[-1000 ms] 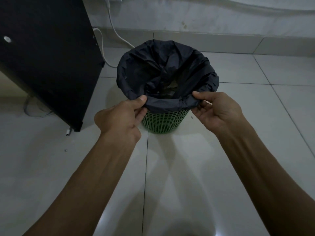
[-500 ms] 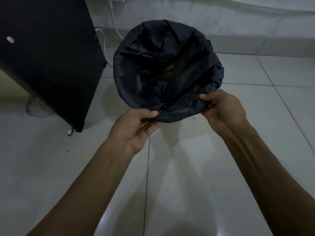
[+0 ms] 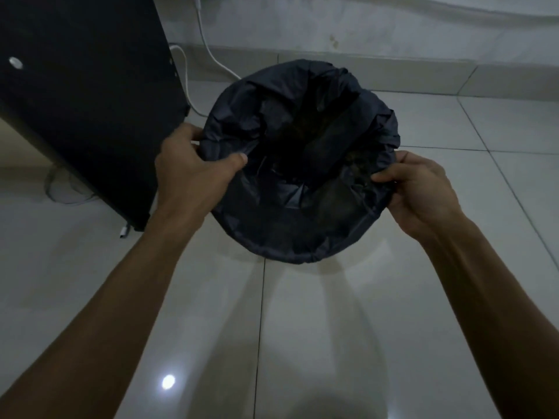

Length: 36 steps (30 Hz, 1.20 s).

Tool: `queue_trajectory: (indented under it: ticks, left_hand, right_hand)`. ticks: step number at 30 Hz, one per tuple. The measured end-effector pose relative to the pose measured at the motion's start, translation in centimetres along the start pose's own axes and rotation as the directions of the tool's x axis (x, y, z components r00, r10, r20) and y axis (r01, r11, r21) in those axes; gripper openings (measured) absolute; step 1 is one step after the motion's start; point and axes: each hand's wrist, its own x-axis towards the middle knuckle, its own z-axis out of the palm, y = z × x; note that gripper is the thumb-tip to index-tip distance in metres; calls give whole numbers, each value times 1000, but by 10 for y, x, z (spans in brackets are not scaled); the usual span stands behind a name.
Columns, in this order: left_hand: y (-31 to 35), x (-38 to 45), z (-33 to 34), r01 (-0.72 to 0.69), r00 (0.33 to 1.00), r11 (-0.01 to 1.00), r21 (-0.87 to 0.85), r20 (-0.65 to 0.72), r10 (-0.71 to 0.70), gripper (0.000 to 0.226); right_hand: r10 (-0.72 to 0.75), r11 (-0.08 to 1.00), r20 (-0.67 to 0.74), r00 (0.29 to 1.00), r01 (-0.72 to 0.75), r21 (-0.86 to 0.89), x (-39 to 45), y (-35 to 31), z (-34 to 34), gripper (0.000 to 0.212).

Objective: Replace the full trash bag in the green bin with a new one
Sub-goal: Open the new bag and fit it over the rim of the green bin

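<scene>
Okay, my left hand (image 3: 189, 167) pinches the left rim of the black bag (image 3: 298, 182), thumb inside the mouth, and my right hand (image 3: 420, 189) pinches the right rim. The bag's open mouth faces me above the floor (image 3: 332, 328), beside a dark cabinet (image 3: 81, 95); I can't see the bin.
</scene>
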Motion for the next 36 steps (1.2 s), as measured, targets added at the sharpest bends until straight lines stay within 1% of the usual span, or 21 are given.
queue_trajectory:
  ticks: [2, 5, 7, 8, 9, 10, 11, 12, 13, 15, 16, 17, 18, 20, 22, 23, 25, 27, 29, 32, 36]
  left_hand:
    - [-7, 4, 2, -89, 995, 982, 169, -37, 96, 19]
    - [-13, 4, 5, -127, 985, 966, 227, -88, 150, 12]
    - [-13, 1, 7, -164, 977, 961, 224, -99, 190, 11]
    - [-13, 0, 8, -176, 974, 960, 219, -102, 202, 12]
    - [-12, 0, 9, -181, 973, 960, 213, -102, 206, 13]
    - [-12, 0, 9, -183, 973, 962, 204, -102, 206, 14]
    - [-12, 1, 9, -180, 974, 964, 196, -101, 202, 17]
    - [-12, 2, 8, -175, 976, 966, 192, -99, 197, 21]
    - [-13, 3, 7, -169, 977, 967, 194, -96, 190, 23]
    - [-14, 3, 4, -161, 979, 966, 202, -92, 183, 20]
    - [-14, 3, 1, -165, 978, 963, 211, -91, 187, 17]
    - [-14, 2, -1, -174, 976, 960, 221, -88, 197, 15]
    - [-14, 0, -3, -186, 975, 956, 227, -77, 208, 15]
    - [-15, -1, -7, -207, 974, 954, 218, -47, 222, 17]
    - [-16, -4, -8, -226, 972, 956, 184, -25, 235, 22]
    - [-16, -5, -7, -227, 972, 959, 171, -25, 234, 26]
    - [-15, -7, -5, -216, 973, 962, 166, -43, 226, 35]
    - [-13, -7, -4, -216, 972, 960, 180, -57, 229, 39]
    - [-13, -6, -2, -241, 967, 954, 179, -36, 251, 33]
    - [-11, -8, -1, -292, 956, 940, 177, 10, 294, 24]
    - [-11, -8, -8, -304, 951, 937, 173, -8, 310, 27]
  right_hand:
    - [-25, 997, -21, 999, 23, -74, -4, -6, 2, 22]
    - [-103, 964, -33, 994, 91, -251, -9, -13, 2, 22]
    - [-236, 844, -94, 967, 156, -514, -14, -15, 5, 51]
    - [-381, 727, -111, 918, 223, -650, -21, -16, 9, 60]
    - [-554, 584, -70, 830, 327, -743, -29, -17, 15, 57]
    - [-696, 442, 23, 718, 453, -774, -35, -18, 25, 47]
    - [-758, 325, 146, 636, 562, -760, -38, -17, 35, 34]
    - [-738, 249, 285, 612, 640, -727, -38, -15, 45, 25]
    - [-646, 198, 420, 637, 671, -714, -34, -11, 56, 24]
    - [-255, 39, 614, 747, 642, -765, -16, 1, 75, 32]
    - [-54, -76, 620, 783, 616, -784, -5, 7, 84, 37]
    - [85, -186, 588, 804, 593, -784, 5, 12, 91, 45]
    - [161, -273, 545, 823, 567, -777, 15, 15, 94, 55]
    - [215, -407, 439, 872, 489, -772, 37, 17, 96, 77]
    - [275, -519, 357, 893, 451, -726, 54, 17, 94, 88]
    - [303, -547, 328, 895, 445, -709, 57, 18, 95, 89]
    - [323, -518, 305, 896, 437, -735, 54, 17, 105, 83]
    - [230, -471, 403, 886, 463, -751, 44, 17, 119, 63]
    - [133, -437, 513, 848, 515, -738, 37, 15, 132, 49]
    - [177, -399, 526, 832, 549, -734, 39, 13, 139, 59]
    - [363, -339, 411, 836, 529, -778, 46, 17, 135, 86]
